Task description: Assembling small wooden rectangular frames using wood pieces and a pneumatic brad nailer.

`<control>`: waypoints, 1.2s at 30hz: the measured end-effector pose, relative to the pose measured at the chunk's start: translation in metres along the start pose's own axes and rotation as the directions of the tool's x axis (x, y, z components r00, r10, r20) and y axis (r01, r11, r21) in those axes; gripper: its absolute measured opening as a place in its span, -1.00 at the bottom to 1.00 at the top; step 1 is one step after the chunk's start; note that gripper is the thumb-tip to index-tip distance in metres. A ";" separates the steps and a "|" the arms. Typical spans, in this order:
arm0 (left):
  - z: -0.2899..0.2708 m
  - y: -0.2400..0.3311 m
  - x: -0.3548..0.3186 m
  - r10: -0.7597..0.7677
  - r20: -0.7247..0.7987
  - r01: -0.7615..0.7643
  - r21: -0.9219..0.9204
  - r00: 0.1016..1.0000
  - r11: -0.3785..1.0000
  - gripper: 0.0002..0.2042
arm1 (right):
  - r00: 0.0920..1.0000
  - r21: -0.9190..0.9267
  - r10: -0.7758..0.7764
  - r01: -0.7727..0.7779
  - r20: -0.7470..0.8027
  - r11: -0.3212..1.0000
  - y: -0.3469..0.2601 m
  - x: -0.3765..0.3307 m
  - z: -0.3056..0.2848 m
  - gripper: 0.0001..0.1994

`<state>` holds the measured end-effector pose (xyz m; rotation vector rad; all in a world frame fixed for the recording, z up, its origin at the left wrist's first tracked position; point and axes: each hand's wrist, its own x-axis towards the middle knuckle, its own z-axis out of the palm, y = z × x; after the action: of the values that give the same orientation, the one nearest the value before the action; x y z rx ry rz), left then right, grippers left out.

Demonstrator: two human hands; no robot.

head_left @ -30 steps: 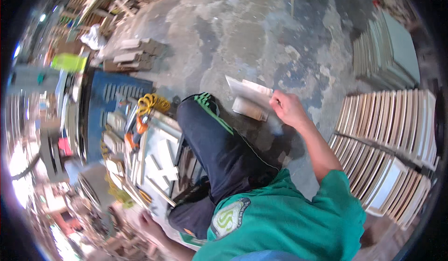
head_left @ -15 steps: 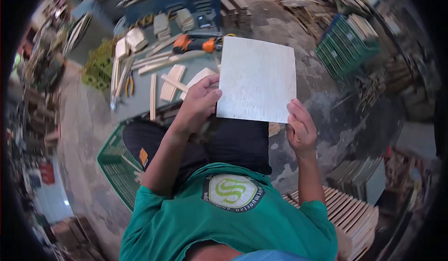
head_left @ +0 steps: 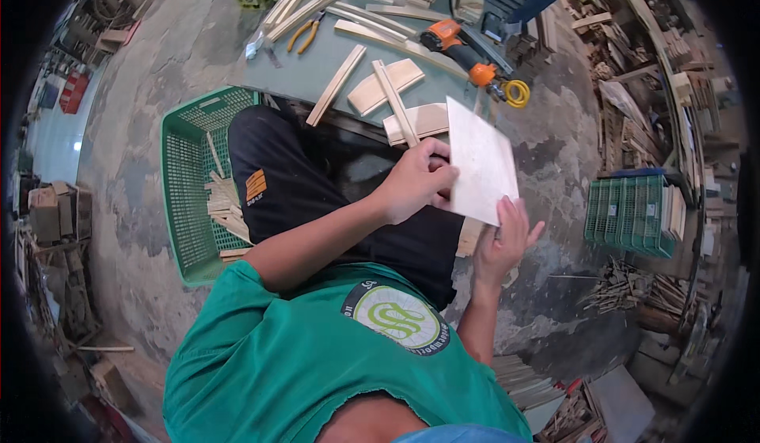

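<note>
A thin, pale wooden board (head_left: 481, 162) is held up tilted in front of my knees, between my two hands. My left hand (head_left: 413, 180) pinches its left edge between thumb and fingers. At the lower right corner my right hand (head_left: 500, 241) grips the board, with one digit sticking out to the side. Just beyond the board, a narrow wooden strip (head_left: 394, 101) lies across two shaped wooden pieces, one of them a curved piece (head_left: 388, 87), on the grey-green worktable (head_left: 305, 67). Another loose strip (head_left: 336, 85) lies left of them.
An orange nail gun (head_left: 459, 51) with a yellow coiled hose (head_left: 515, 93) lies at the table's right side. Orange-handled pliers (head_left: 305, 33) rest at its left. A green crate (head_left: 180, 197) with wood pieces stands beside my left leg. Another green crate (head_left: 625, 212) sits on the floor at right.
The view has swung right and downward. The board has turned and tilted, so it looks narrower, and my hands have come closer together around it.
</note>
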<state>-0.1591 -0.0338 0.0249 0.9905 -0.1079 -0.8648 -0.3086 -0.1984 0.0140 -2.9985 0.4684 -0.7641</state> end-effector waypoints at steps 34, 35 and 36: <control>-0.193 0.084 0.120 0.742 -0.114 0.464 0.839 0.660 -0.285 -0.62 | 0.665 0.897 0.612 -0.396 0.428 -0.197 0.033 0.025 0.042 -0.66; -0.181 0.074 0.126 0.662 -0.056 0.310 0.910 0.748 -0.274 -0.58 | 0.689 0.900 0.586 -0.392 0.426 -0.193 0.034 0.025 0.042 -0.68; -0.169 0.065 0.132 0.577 0.018 0.149 0.959 0.817 -0.241 -0.54 | 0.679 0.901 0.603 -0.394 0.419 -0.182 0.032 0.025 0.040 -0.68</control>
<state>0.0441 0.0090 -0.0606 2.6834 -0.6621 0.1906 -0.2780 -0.2383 -0.0125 -1.1617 0.6859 -0.7236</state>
